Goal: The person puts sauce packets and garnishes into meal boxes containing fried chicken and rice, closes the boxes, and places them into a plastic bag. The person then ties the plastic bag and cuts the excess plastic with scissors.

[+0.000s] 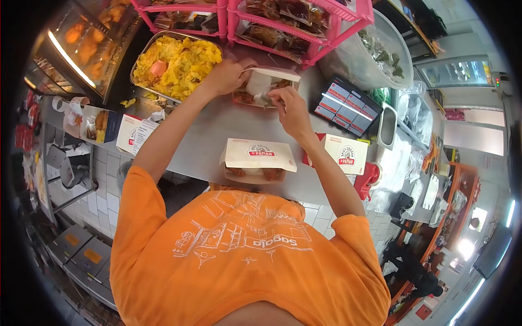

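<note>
On the steel counter, an open food box [296,81] holds browned food and a whitish packet. My left hand [227,76] is at the box's upper left corner, fingers bent at its edge; what they grip, if anything, is too small to tell. Over the box's right part, my right hand [289,106] pinches something small and clear, like thin plastic. Nearer my body, a second box [261,155] has its printed lid partly lowered, with browned food showing at its front. A closed box [343,154] sits to the right of it.
A metal tray of yellow food [179,65] is at the upper left. Pink racks [231,22] with bagged items stand at the back. A tablet [346,106] and a clear plastic tub [405,41] are on the right. A red tape dispenser [368,179] sits near the front edge.
</note>
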{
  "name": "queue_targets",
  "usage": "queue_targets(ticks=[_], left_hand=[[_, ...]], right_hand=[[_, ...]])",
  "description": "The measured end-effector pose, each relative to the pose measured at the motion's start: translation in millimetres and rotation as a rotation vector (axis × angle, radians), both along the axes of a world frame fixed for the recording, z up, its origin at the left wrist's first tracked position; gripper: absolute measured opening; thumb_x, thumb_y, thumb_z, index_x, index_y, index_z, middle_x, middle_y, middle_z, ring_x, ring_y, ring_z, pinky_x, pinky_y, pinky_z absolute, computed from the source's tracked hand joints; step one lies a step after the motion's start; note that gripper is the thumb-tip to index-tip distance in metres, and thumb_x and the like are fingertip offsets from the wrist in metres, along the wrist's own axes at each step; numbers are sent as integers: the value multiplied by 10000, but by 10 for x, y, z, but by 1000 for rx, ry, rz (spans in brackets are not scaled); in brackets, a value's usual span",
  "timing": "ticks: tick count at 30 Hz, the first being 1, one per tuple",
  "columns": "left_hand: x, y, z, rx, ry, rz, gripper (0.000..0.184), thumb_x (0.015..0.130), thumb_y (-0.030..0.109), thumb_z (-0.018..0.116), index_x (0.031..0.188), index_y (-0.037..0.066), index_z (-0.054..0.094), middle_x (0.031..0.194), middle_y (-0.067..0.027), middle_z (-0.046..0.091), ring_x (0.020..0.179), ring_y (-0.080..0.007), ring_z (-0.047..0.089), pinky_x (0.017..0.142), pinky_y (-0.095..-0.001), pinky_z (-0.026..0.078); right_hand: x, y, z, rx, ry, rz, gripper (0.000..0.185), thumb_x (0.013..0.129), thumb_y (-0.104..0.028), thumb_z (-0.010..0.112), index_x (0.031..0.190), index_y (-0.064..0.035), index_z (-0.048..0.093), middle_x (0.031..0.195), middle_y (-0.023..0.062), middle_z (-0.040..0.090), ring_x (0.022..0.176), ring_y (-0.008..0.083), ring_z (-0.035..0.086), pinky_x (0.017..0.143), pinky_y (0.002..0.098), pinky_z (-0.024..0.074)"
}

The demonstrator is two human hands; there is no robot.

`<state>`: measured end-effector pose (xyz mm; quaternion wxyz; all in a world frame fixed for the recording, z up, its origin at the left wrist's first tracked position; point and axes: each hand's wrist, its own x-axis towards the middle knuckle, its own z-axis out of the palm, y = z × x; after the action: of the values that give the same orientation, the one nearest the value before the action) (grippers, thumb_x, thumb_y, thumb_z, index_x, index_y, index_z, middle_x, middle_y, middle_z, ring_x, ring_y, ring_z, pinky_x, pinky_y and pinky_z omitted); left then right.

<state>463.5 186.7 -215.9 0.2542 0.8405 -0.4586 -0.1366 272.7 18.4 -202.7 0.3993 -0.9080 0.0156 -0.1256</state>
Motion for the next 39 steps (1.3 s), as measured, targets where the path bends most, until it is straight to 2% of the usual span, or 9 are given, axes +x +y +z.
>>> queue_targets(ticks=[5, 8, 9, 16, 20, 23, 26, 30, 39], left_hand=[[140, 31, 130, -256, 4, 64, 254, 978, 324, 575, 1088, 124, 686, 884, -203, 684, 819, -389, 675, 729, -480, 533], [286, 106, -142, -316, -67, -207, 293, 972, 382, 586, 1102, 139, 686, 856, -207, 678, 829, -386, 676, 721, -476, 534], [57, 75, 429, 78, 236, 96, 311, 949, 395, 608, 1090, 137, 710, 914, -177, 692, 857, -373, 678, 743, -451, 539], [958, 852, 505, -534, -128, 431, 214, 873, 159, 613, 1059, 110, 708, 954, -160, 713, 914, -351, 680, 799, -454, 531], [2254, 1046, 628, -176, -662, 609, 204, 837, 136, 647, 1024, 57, 678, 896, -189, 710, 793, -368, 706, 675, -475, 564], [3119, 913, 499, 687, -569, 296, 323, 896, 229, 583, 1177, 87, 655, 1033, -147, 704, 946, -331, 693, 785, -462, 557], [3353, 740, 156, 452, -645, 241, 318, 909, 239, 580, 1173, 79, 657, 1029, -139, 705, 937, -310, 687, 777, -447, 549], [3528, 712, -91, 114, -570, 362, 315, 926, 252, 576, 1167, 67, 661, 1023, -128, 707, 924, -283, 679, 767, -428, 539], [3241, 1489, 43, -862, 301, 682, 321, 965, 281, 568, 1154, 42, 669, 1011, -104, 711, 896, -221, 661, 744, -384, 516]], right_hand=[[380, -91, -217, -373, -226, -47, 267, 829, 0, 617, 1072, -101, 663, 1001, 98, 619, 921, 296, 656, 747, 410, 547], [643, -95, -584, -778, 61, 43, 341, 812, -61, 580, 1133, -128, 670, 1082, 94, 644, 992, 301, 665, 831, 401, 565], [656, -53, -603, -756, -6, 61, 337, 818, -61, 581, 1140, -116, 663, 1109, 107, 642, 1000, 324, 662, 858, 411, 552], [-168, 104, 915, -16, 332, 147, 199, 956, -81, 616, 1123, 20, 656, 1013, 173, 718, 964, 296, 716, 842, 333, 538], [-579, 60, 1198, 242, 434, -162, 176, 982, -89, 609, 1114, 19, 650, 1009, 127, 727, 999, 183, 708, 873, 302, 537], [-819, 26, 1282, 342, 435, -358, 169, 988, -86, 610, 1123, 11, 644, 938, 106, 730, 862, 136, 698, 833, 290, 550], [-1137, -12, 1087, 294, 314, -465, 214, 984, -136, 625, 1154, -9, 653, 878, 54, 700, 733, 123, 638, 729, 282, 540], [-1598, 31, 1095, 352, 295, -653, 220, 959, -170, 649, 1118, -18, 663, 987, 97, 721, 887, 186, 684, 802, 318, 541], [-1781, 207, 882, 348, 247, -644, 204, 954, -177, 661, 1098, -33, 670, 1008, 111, 718, 901, 217, 687, 817, 337, 542]])
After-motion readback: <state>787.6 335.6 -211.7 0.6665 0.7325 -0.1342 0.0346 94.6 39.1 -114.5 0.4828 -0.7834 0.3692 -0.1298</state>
